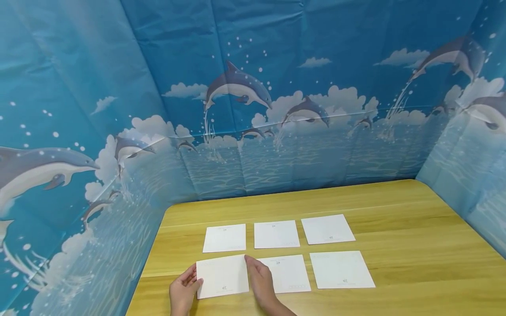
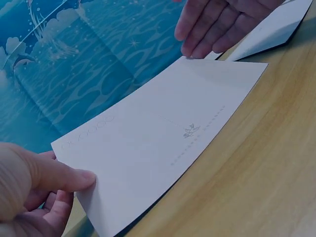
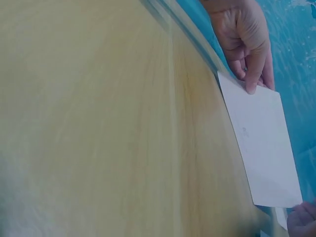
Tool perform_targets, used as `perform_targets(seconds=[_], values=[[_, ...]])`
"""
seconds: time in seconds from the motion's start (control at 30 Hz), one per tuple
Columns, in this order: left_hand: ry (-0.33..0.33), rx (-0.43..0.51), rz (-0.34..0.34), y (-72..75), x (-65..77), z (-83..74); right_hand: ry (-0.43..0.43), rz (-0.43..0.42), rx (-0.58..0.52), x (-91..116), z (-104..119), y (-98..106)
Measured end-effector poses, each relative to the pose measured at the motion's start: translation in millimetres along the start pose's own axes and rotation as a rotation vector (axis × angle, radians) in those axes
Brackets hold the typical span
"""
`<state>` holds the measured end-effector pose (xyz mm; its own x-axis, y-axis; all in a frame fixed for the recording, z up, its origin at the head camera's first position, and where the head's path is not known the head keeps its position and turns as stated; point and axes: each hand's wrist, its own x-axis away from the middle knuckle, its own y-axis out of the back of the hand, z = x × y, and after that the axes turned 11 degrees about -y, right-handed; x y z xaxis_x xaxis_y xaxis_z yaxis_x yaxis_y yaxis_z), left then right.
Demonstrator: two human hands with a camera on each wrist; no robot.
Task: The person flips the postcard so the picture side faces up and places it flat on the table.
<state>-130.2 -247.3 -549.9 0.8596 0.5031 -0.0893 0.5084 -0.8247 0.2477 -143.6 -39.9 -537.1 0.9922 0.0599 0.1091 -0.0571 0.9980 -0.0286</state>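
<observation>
White card (image 1: 223, 276) in my hands, bottom of the head frame, left of centre, tilted up; can't tell if its lower edge touches the wooden table (image 1: 419, 259). My left hand (image 1: 183, 289) pinches its left edge, thumb on the face. My right hand (image 1: 261, 283) has fingers straight, tips touching the upper right corner. Small bird print (image 2: 190, 131) near the card's lower edge. Middle card (image 1: 288, 274) lies partly covered by my right hand; right-hand card (image 1: 341, 270) beside it. Three-card row (image 1: 276, 235) above, frame centre. Dolphin backdrop (image 1: 316, 153) fills the top.
</observation>
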Motion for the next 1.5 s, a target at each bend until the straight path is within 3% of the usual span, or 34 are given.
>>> perform_targets(seconds=[0.13,0.3,0.67,0.93,1.1,1.33,1.4,1.5], values=[[-0.006,-0.016,-0.012,0.3,1.1,-1.7,-0.004,-0.061,-0.008,-5.2,-4.9,0.8],[0.002,0.000,-0.026,-0.5,2.7,-5.5,-0.007,-0.137,0.100,-10.0,-8.3,-0.2],[-0.015,0.026,-0.033,2.3,5.5,-7.3,0.066,-0.148,0.236,-15.3,-10.7,-2.3],[-0.156,-0.039,-0.086,10.7,10.0,-10.2,0.256,-0.138,0.396,-14.9,-12.2,0.5],[-0.247,-0.057,-0.109,16.8,13.7,-9.6,0.326,-0.115,0.493,-11.1,-6.5,4.5],[-0.439,-0.205,-0.149,21.8,14.6,-8.0,0.404,-0.093,0.573,-7.2,-1.6,7.3],[-0.447,-0.224,-0.158,22.2,14.7,-8.3,0.387,-0.072,0.537,-6.9,-1.4,7.2],[-0.352,-0.154,-0.148,20.9,16.6,-9.2,0.246,0.018,0.399,-6.4,-0.2,8.0]])
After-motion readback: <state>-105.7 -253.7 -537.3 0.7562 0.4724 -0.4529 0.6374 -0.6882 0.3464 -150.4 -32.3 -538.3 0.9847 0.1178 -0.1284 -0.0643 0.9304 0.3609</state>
